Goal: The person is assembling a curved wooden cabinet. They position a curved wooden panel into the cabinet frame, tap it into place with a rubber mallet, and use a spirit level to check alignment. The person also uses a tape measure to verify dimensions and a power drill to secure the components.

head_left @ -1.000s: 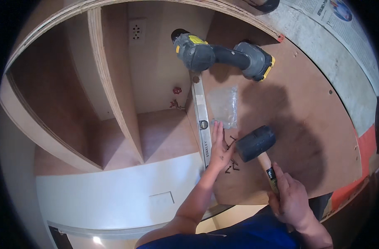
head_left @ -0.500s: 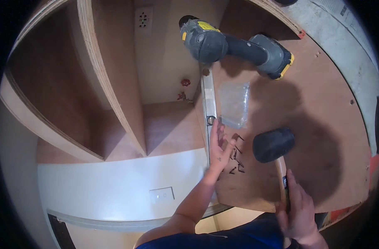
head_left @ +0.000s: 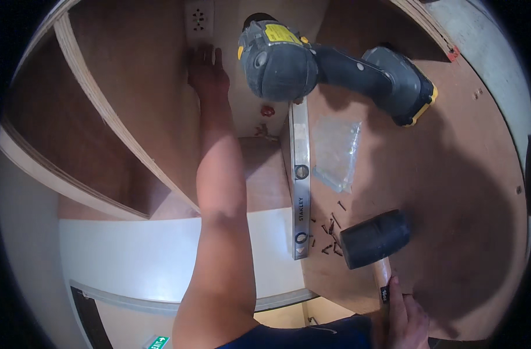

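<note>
Beyond the right hand's grip [head_left: 408, 321] juts the mallet's black head [head_left: 376, 239].

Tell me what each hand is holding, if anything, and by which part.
The right hand holds the black-headed mallet by its wooden handle. The left hand, near the wall socket, shows nothing held.

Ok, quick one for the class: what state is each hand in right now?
Left hand: open, near the wall socket, no object visible in it.
Right hand: closed, holding the mallet.
</note>
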A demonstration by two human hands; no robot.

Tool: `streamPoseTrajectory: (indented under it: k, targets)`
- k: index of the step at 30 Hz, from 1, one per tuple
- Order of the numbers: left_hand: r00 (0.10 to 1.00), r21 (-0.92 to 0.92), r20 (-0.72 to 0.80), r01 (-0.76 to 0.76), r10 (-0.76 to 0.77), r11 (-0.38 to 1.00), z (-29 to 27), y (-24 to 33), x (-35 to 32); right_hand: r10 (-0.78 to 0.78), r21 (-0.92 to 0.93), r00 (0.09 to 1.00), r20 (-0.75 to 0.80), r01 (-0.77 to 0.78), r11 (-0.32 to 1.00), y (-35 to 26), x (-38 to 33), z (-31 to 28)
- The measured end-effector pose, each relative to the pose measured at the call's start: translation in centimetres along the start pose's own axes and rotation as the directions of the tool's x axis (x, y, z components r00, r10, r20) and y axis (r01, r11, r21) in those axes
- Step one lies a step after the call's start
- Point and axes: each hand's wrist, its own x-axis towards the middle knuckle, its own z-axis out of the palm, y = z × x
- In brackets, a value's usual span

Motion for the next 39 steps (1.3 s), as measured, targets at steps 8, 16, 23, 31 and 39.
streamPoseTrajectory:
  k: [8,16,23,31,39]
  targets:
    - [0.990,-0.053,-0.123,-0.076,0.069,0.996,6.1,-1.1,-0.1,-0.112,0.100,0.965,-0.239,0.139,0.985,0.0,0.7,-0.6]
    - [0.830,0.933,0.333,-0.360,0.448,-0.026,4.9,-0.5,1.8,-0.030,0.202,0.988,-0.153,0.061,0.977,-0.7,0.8,-1.4]
    - [0.648,0.810,0.587,-0.469,0.486,-0.352,8.0,0.8,4.2,-0.039,0.199,0.982,-0.186,0.076,0.977,-0.8,0.6,-1.3]
    - [0.699,0.834,0.550,-0.484,0.456,-0.265,7.8,2.1,4.1,-0.062,0.172,0.982,-0.177,0.093,0.981,0.3,0.2,-0.3]
    - [0.620,0.766,0.638,-0.449,0.457,-0.460,7.2,1.9,4.3,0.012,0.212,0.991,-0.135,0.017,0.977,0.3,0.2,-0.2]
